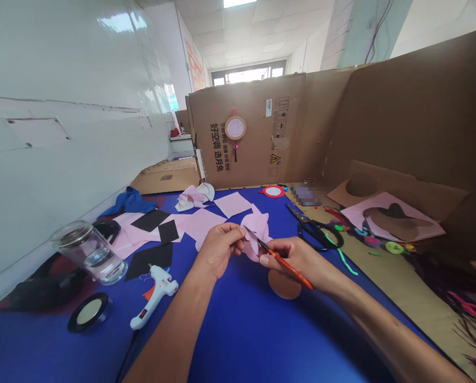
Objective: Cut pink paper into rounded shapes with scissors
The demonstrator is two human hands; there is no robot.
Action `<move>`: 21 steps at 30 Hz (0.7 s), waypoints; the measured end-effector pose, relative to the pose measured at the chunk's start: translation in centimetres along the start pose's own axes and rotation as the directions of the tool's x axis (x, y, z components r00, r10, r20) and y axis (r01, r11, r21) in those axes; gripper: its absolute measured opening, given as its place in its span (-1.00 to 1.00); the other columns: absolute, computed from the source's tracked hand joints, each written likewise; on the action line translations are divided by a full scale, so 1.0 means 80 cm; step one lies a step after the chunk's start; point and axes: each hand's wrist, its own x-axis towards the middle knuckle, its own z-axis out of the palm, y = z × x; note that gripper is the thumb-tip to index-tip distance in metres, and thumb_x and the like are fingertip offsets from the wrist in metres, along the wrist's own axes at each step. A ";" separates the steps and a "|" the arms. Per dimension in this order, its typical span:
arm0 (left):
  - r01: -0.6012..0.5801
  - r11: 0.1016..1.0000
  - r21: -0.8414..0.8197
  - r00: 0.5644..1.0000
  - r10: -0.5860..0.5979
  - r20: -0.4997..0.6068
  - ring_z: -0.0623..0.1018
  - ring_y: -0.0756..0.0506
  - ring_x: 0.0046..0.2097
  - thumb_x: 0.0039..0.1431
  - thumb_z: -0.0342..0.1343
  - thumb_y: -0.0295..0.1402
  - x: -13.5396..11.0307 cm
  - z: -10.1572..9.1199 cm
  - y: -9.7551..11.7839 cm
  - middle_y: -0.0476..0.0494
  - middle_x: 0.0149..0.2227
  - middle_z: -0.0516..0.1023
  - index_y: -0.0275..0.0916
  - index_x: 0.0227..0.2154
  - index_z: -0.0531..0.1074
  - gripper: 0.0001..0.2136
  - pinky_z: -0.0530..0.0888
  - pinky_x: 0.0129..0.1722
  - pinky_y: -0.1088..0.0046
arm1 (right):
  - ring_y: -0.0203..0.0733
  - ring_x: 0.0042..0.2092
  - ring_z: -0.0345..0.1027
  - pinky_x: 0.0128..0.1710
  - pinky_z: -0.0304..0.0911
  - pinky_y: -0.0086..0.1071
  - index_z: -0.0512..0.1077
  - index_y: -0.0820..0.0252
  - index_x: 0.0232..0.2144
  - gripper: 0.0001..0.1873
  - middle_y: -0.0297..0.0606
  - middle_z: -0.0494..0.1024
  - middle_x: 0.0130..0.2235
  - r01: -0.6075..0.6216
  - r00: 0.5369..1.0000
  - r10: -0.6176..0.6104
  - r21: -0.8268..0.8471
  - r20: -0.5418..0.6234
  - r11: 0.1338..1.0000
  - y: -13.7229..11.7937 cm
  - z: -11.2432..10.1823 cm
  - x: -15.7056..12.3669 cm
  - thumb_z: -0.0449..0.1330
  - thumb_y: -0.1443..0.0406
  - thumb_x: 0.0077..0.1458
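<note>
My left hand (221,249) is closed, thumb and fingers pinching the left edge of a curled pale pink sheet (259,224). From the right, my right hand (292,257) grips a slim orange tool (289,267) with a dark, pointed end. That end lies against the pink sheet, close to my left fingertips. Whether the tool is a pencil or a small cutter I cannot make out. A round tan disc (285,284) rests on the blue table just below my right hand, partly covered by it.
Left are a white glue gun (156,298), a tilted glass jar of clear liquid (102,258), a tape roll (88,312) and black squares (150,260). Black-handled scissors (318,234) lie right, near pipe cleaners. A cardboard wall (254,154) with a hanging round ornament (235,128) stands behind.
</note>
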 end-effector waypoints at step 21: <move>0.025 0.999 0.043 1.000 -0.025 0.015 0.40 0.05 -0.56 -0.16 0.41 -0.32 0.003 -0.005 0.002 -0.10 -0.56 0.51 -0.30 -0.56 0.57 -0.83 0.25 -0.55 0.50 | -0.30 -0.40 -0.13 -0.44 -0.22 -0.39 0.40 0.20 -0.49 -0.47 -0.47 0.07 -0.47 0.040 0.999 -0.040 -0.030 -0.001 0.999 0.003 -0.001 -0.001 0.45 -0.10 0.02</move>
